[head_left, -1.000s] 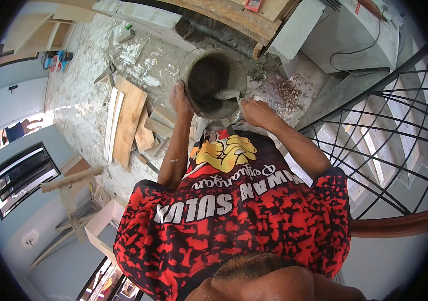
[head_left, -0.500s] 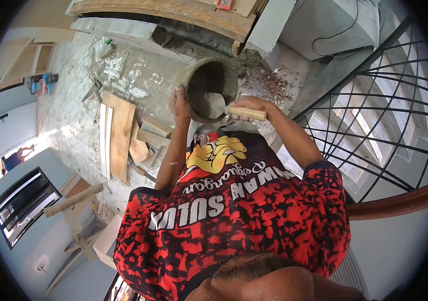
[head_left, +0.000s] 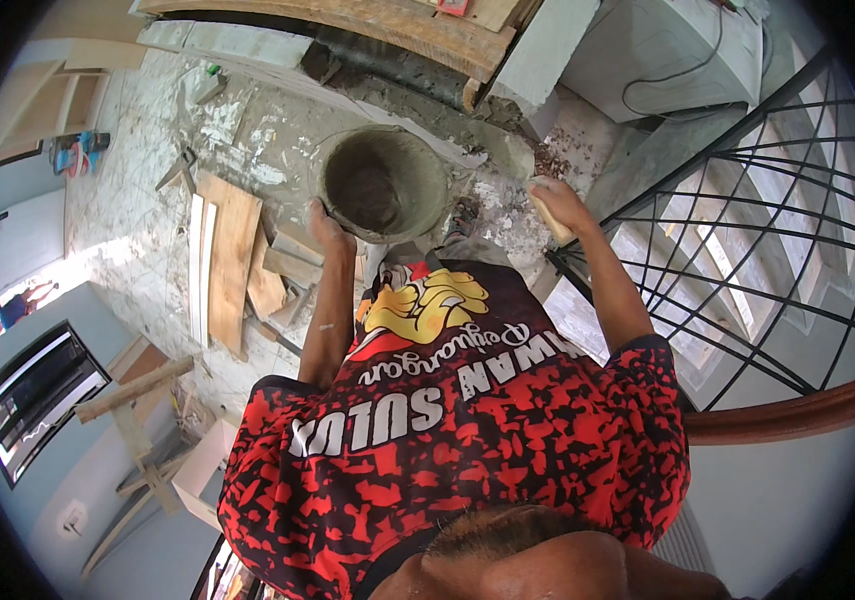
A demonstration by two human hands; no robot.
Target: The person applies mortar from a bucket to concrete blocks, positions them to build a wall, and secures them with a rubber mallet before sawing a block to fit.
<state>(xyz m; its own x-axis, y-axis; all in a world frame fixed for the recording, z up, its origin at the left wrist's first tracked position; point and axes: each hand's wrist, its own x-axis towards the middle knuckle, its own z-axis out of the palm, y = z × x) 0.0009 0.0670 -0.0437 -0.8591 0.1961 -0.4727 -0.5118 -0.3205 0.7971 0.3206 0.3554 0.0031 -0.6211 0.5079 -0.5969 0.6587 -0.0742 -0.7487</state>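
A round, mortar-smeared bucket (head_left: 423, 192) stands on the floor in front of me, its mouth facing up and a damp grey coating inside. My left hand (head_left: 328, 226) grips its near left rim, thumb up along the edge. Out to the right of the bucket, my right hand (head_left: 559, 203) is closed around the pale wooden handle of a trowel (head_left: 551, 222). The trowel's blade is hard to make out against the grey floor beyond the fist.
Wooden boards and offcuts (head_left: 232, 265) lie on the stained floor to the left. At the far side runs a ledge with a wooden plank (head_left: 347, 32). A black metal railing (head_left: 737, 240) stands on the right beside steps. A white cabinet-like block (head_left: 667, 60) is beyond it.
The bucket has gone from tilted toward me to upright. My right hand has drawn the trowel out of the bucket and away to the right. My left hand stays at the rim, slightly lower.
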